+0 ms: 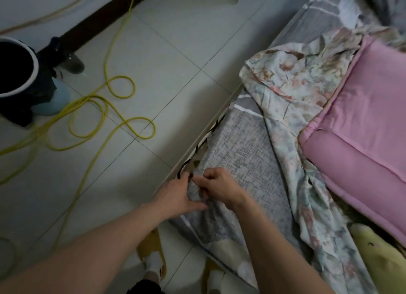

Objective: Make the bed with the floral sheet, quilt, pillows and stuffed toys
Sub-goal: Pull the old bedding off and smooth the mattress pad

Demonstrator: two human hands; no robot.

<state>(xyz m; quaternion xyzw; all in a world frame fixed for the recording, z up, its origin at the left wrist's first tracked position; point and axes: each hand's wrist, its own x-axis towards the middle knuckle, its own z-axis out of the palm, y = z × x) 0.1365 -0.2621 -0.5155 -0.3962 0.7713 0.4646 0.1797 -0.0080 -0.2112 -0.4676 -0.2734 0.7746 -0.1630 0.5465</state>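
At the bed's near side edge both my hands meet on a grey textured sheet (246,144). My left hand (175,194) grips a fold of its edge, thumb under the cloth. My right hand (219,186) pinches the same bunched fold with curled fingers. The floral sheet (294,89) lies crumpled in a long strip across the bed, to the right of my hands. A pink quilt (364,118) lies on the bed's right part. A yellow-green stuffed toy (382,263) lies at the lower right, partly cut off. No pillow can be made out.
A yellow cable (109,109) loops over the white tiled floor on the left. A dark round bin (15,67) stands at the far left beside a dark baseboard. My feet in white socks and tan slippers (153,256) stand by the bed edge.
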